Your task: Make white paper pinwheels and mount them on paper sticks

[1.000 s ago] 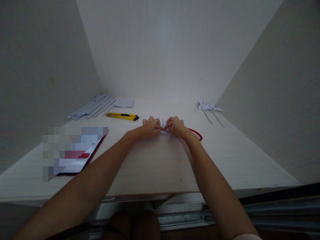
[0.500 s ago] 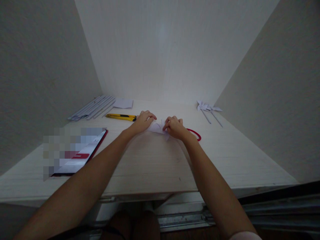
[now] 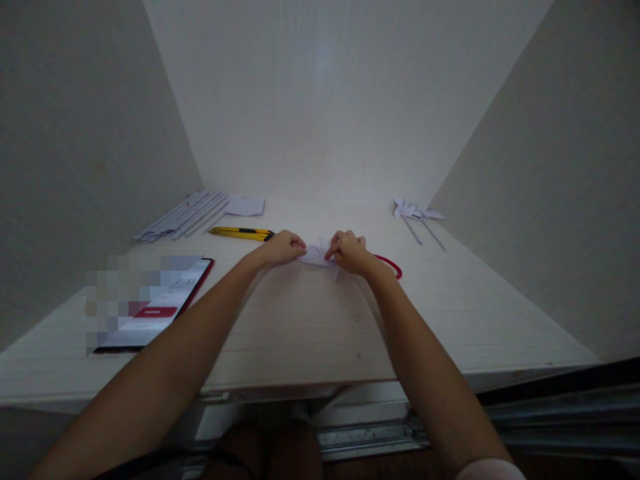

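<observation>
A white piece of paper (image 3: 315, 255) with curved, folded-in flaps lies between my two hands at the middle of the table. My left hand (image 3: 285, 247) pinches its left corner between thumb and fingers. At its right side, my right hand (image 3: 349, 251) is closed on the paper, fingers bent over it. A small paper point sticks out below the right fingers. Behind my right wrist shows part of a red loop (image 3: 390, 265), perhaps a scissors handle; the rest of it is hidden. The yellow utility knife (image 3: 241, 233) lies just left of my left hand.
Paper pinwheels on sticks (image 3: 413, 212) lie at the back right. Several rolled paper sticks (image 3: 187, 217) and a stack of paper (image 3: 245, 206) are at the back left. A tablet or phone (image 3: 165, 310) with a lit screen lies front left. Walls enclose the table (image 3: 300, 333).
My left hand has come down to the paper's left corner, its fingers drawing together into a pinch. The right hand stays in nearly the same place on the paper.
</observation>
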Demonstrator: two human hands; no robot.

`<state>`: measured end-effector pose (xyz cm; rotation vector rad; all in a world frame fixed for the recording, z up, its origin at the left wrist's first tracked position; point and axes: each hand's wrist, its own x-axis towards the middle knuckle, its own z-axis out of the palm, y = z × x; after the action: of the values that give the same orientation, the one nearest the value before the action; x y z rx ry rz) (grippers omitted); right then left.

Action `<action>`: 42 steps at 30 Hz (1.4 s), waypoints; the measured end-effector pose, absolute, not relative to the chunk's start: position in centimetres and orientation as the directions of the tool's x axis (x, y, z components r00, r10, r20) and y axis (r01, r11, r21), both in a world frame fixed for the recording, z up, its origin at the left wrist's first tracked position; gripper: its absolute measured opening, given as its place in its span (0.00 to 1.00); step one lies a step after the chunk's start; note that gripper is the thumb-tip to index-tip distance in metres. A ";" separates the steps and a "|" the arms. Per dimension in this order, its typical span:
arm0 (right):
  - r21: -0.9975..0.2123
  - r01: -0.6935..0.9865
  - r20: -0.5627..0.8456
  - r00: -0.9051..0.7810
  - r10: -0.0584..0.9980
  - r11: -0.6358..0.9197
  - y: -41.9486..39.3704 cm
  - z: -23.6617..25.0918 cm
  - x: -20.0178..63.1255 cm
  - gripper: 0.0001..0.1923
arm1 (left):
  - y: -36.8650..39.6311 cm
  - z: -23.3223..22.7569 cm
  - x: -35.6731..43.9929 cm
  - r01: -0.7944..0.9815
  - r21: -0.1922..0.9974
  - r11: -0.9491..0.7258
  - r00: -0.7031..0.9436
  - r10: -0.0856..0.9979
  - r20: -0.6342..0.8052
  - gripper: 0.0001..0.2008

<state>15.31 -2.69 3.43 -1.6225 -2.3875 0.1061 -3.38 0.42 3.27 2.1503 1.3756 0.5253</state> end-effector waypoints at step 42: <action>-0.602 0.751 -0.024 -0.355 0.934 0.271 -1.9 3.3 16.1 0.20 | -1.1 1.7 -1.1 0.631 0.093 -0.770 0.723 0.627 0.290 0.14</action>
<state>16.08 -1.90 3.28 -1.5373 -2.2107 0.7602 -1.12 -1.11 1.71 2.9272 1.0683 0.4859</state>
